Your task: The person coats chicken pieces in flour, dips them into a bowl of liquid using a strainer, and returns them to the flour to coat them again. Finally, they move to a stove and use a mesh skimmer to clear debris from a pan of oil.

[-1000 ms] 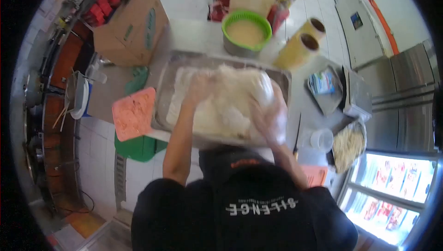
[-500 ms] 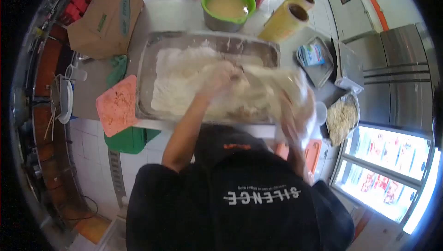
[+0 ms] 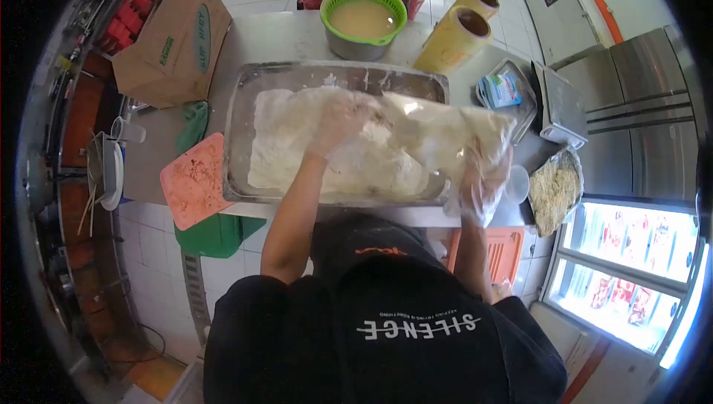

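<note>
The clear, crinkled plastic bag with pale powder inside (image 3: 445, 131) is stretching across the right of centre in the frame, its long axis running roughly left to right. Its left end is hanging over the right part of the shallow rectangular grey metal tray (image 3: 235, 125), while its right end is reaching past the tray's rim. The bag is lying to the right of the left hand (image 3: 345, 123) and against the right hand (image 3: 477, 177), which is the nearer. The right hand is grasping the bag's right end, its fingers bending against the plastic. The left hand is hovering blurred at frame centre, over the white, floury powder (image 3: 327, 170) and beside the bag's left end; whether it is gripping anything, I cannot tell.
</note>
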`<action>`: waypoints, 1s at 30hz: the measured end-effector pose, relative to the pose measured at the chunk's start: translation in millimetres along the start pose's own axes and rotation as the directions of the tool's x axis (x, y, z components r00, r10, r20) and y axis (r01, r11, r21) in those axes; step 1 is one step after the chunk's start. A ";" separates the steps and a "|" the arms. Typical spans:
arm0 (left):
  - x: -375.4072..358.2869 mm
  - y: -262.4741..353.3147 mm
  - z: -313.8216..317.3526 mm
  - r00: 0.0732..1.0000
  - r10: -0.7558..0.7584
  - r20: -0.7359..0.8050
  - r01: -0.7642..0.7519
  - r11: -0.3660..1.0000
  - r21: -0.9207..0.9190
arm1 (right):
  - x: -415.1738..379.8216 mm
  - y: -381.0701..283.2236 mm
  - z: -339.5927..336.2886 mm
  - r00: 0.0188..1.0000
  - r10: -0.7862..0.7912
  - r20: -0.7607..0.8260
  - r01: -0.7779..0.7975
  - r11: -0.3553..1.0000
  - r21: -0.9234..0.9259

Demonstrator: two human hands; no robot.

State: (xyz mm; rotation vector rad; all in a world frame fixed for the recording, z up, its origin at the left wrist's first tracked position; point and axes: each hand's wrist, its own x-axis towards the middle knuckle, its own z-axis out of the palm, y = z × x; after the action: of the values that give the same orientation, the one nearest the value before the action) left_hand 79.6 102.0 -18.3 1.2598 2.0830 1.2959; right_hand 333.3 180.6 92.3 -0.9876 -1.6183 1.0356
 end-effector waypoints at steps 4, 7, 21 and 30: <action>7.1 60.4 -37.9 0.996 -0.086 -0.028 0.087 0.996 0.026 | 8.8 14.5 -3.3 0.991 0.125 -0.053 -0.127 0.992 -0.028; 8.8 52.6 -45.1 0.995 0.077 -0.057 -0.054 0.943 0.329 | 8.6 10.5 -3.5 0.871 0.491 0.019 -0.471 0.824 0.314; 86.4 146.0 -107.1 0.863 0.496 0.096 -0.498 0.802 0.330 | -13.2 113.0 30.0 0.570 0.425 0.704 -0.736 -0.118 0.667; 14.5 28.3 -87.0 0.894 -0.317 0.317 0.273 0.946 0.177 | -18.7 90.4 40.9 0.628 0.444 0.639 -0.701 -0.033 0.712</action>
State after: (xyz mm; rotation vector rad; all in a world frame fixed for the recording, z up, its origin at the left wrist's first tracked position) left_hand 25.2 74.5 51.5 1.0723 2.0279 0.7591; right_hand 310.3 184.5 -6.0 -0.6073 -0.2368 2.4234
